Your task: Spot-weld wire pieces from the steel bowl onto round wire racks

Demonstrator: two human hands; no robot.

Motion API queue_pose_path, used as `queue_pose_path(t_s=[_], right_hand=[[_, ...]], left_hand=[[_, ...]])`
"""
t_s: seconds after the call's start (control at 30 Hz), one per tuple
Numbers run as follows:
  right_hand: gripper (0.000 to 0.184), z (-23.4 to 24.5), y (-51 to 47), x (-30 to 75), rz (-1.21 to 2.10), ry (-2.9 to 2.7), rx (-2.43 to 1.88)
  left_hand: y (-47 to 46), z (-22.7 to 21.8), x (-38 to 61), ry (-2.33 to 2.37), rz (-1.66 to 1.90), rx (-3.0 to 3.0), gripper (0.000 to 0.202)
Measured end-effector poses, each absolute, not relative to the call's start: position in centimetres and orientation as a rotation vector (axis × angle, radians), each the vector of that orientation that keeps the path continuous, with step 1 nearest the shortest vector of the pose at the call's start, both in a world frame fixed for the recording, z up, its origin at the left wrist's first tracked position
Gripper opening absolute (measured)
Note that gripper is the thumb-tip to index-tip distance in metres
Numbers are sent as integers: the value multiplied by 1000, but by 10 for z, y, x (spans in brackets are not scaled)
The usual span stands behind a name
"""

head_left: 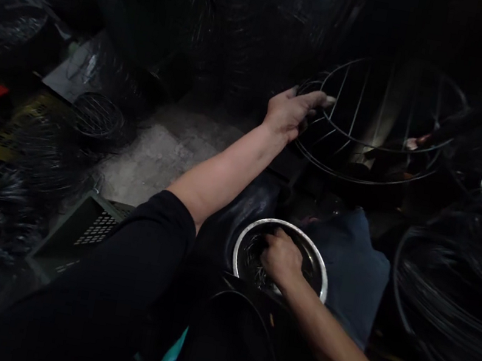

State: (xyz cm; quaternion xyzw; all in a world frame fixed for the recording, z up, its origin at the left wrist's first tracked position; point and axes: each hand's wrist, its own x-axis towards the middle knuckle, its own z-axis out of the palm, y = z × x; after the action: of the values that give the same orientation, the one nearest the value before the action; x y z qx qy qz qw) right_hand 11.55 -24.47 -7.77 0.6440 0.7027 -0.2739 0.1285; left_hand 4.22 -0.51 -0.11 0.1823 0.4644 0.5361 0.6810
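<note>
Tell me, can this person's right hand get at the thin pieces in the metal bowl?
Yes, it seems so: the right hand is down inside the metal bowl, close to the thin pieces, and the open top leaves the way free.

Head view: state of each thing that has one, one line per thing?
Wire frame: open, two rings joined by wires
Metal bowl: uncovered, thin pieces inside
Left hand: at the frame's rim, grip unclear
Right hand: fingers down in the bowl
Green crate: tilted
</note>
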Motion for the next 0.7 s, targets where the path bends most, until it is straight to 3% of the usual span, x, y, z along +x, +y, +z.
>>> queue_pose_path(t_s=[0.17, 0.37, 0.47, 0.57, 0.7], right_hand=[[27, -72, -252, 139, -1126, 2136, 1913], [19, -55, -245, 180, -1595, 2250, 2354], [24, -33, -220, 201, -1332, 2392, 2745], [25, -10, -187, 211, -731, 2432, 3112], [21, 7, -159, 208, -268, 2354, 3280]], left_hand=[[-30, 2, 39, 1040, 1282, 539, 22], [-45, 5, 46, 963, 1339, 517, 28], [-46, 2, 49, 941, 1358, 520, 31], [-46, 1, 52, 951, 1371, 526, 36], [-47, 4, 52, 946, 1376, 565, 39]])
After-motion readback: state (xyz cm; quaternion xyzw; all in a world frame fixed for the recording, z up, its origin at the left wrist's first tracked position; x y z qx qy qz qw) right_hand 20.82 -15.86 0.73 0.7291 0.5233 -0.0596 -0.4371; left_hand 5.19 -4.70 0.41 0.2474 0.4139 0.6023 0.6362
